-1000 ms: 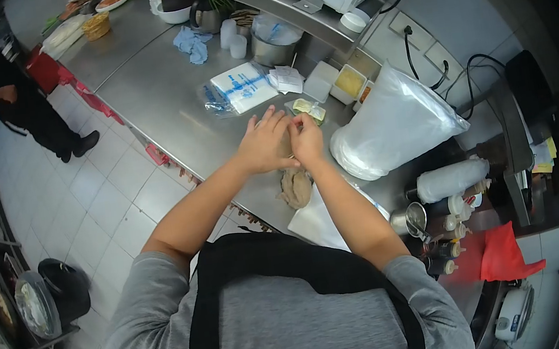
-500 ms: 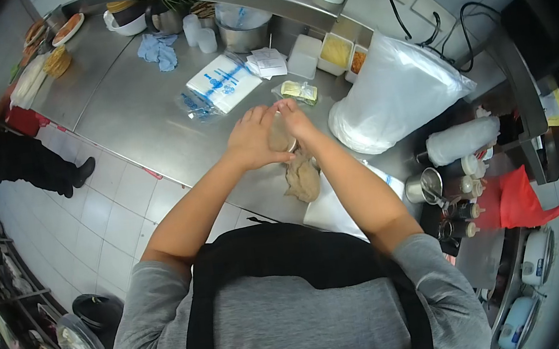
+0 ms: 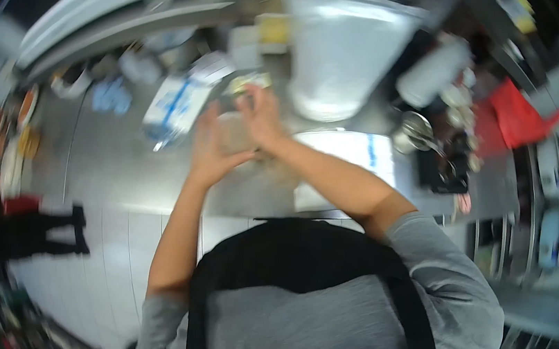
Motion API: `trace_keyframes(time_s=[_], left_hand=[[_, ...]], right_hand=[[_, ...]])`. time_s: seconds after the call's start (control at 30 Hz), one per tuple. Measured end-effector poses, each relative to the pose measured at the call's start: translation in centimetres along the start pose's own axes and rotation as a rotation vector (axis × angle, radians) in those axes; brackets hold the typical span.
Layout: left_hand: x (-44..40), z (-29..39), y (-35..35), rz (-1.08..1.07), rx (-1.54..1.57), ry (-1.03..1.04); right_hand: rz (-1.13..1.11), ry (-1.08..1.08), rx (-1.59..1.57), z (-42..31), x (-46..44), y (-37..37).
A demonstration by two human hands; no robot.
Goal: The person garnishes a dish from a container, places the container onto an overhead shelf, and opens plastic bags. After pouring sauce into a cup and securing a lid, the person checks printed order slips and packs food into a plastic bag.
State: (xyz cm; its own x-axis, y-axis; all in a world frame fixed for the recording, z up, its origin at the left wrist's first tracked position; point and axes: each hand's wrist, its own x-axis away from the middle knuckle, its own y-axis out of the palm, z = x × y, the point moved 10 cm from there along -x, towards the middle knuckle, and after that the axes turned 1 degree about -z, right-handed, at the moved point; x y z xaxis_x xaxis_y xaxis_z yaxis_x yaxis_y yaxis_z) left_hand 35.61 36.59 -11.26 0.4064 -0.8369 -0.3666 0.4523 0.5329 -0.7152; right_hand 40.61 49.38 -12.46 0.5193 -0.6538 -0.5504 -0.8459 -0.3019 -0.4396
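In the head view, a round, pale tub with a brownish look stands between my two hands over the steel counter. My left hand curves around its left side, thumb stretched along the near edge. On its right side lies my right hand, fingers pointing away from me. Motion smears both hands and the tub, so its contents are unclear. A brown cloth shows faintly below the right wrist. Just beyond my fingertips is a small yellow-and-clear packet.
A white plastic-wrapped pack lies beyond my left hand. A large plastic-covered bin stands to the right, near a metal pot and several bottles. White sheets lie under my right forearm. Another person stands at far left.
The view has swung, so the counter and its things appear shifted left. My hands, still around the tub, also appear farther left; the brown cloth is more blurred.
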Motion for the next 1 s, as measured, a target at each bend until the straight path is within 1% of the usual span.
trace_keyframes(time_s=[0.03, 0.07, 0.1, 0.13, 0.2, 0.23, 0.27, 0.37, 0.4, 0.43, 0.47, 0.5, 0.6, 0.63, 0.67, 0.73, 0.8, 0.87, 0.9, 0.93, 0.97, 1.0], left_hand=[[-0.2, -0.1, -0.3, 0.015, 0.002, 0.077], [0.0, -1.4, -0.8, 0.041, 0.073, 0.014], [-0.3, -0.1, -2.7, 0.099, 0.115, 0.033], [-0.4, 0.1, -3.9, 0.141, 0.088, 0.013], [0.0, 0.5, -5.9, 0.232, 0.178, 0.026], [0.2, 1.0, -6.9, 0.286, 0.224, 0.038], [0.5, 1.5, -7.6, 0.306, 0.161, 0.038], [1.3, 3.6, -8.8, 0.348, -0.011, 0.056], [1.1, 4.8, -8.8, 0.362, -0.064, 0.061], [0.7, 6.6, -8.6, 0.378, -0.043, 0.068], [0.5, 8.8, -8.3, 0.397, -0.024, 0.071], [0.5, 11.1, -7.8, 0.418, -0.006, 0.072], [-0.3, 17.8, -4.6, 0.448, 0.249, 0.065], [-0.6, 20.9, -3.3, 0.452, 0.254, 0.1], [-0.9, 23.5, -1.3, 0.425, 0.322, 0.121], [-1.6, 28.7, 2.6, 0.373, 0.453, 0.163], [-2.6, 32.8, 8.4, 0.237, 0.656, 0.109], [-3.5, 39.1, 15.5, -0.055, 0.745, 0.075], [-3.9, 43.2, 19.1, -0.224, 0.85, 0.129], [-3.7, 47.2, 22.9, -0.43, 1.046, 0.115], [-3.2, 50.0, 27.1, -0.625, 1.193, 0.048], [-2.8, 52.9, 30.4, -0.788, 1.312, 0.005]], right_hand=[[0.06, -0.047, -0.097, -1.1, 0.5, -2.7], [-0.057, -0.011, -0.19, -2.2, 0.5, -4.9], [-0.174, 0.027, -0.29, -4.0, 0.3, -7.5], [-0.137, 0.004, -0.342, -5.2, -0.1, -11.7], [-0.098, -0.07, -0.458, -7.6, -0.1, -19.8], [0.035, -0.151, -0.369, -8.6, -0.3, -25.3], [0.159, -0.236, -0.28, -9.2, -0.3, -30.8], [0.478, -0.182, -0.221, -6.3, 0.9, -45.3], [0.565, -0.167, -0.159, -5.0, 1.4, -49.8], [0.65, -0.082, -0.205, -2.8, 2.0, -53.5], [0.674, -0.005, -0.252, 1.0, 2.6, -57.0], [0.677, 0.017, -0.14, 2.9, 3.0, -59.8], [0.6, 0.122, -0.148, 14.3, 4.1, -65.2], [0.55, 0.244, -0.144, 19.0, 4.5, -66.1], [0.497, 0.366, -0.139, 24.0, 5.2, -66.5], [0.387, 0.421, 0.022, 33.8, 6.1, -67.0], [0.257, 0.658, 0.152, 41.9, 7.3, -65.7], [0.147, 0.68, 0.236, 47.3, 7.6, -63.8], [0.14, 0.692, 0.16, 48.9, 7.3, -62.9], [0.132, 0.705, 0.085, 50.0, 7.0, -61.7], [0.123, 0.717, 0.012, 50.6, 6.6, -60.9], [0.128, 0.719, 0.008, 50.7, 6.2, -60.7]])
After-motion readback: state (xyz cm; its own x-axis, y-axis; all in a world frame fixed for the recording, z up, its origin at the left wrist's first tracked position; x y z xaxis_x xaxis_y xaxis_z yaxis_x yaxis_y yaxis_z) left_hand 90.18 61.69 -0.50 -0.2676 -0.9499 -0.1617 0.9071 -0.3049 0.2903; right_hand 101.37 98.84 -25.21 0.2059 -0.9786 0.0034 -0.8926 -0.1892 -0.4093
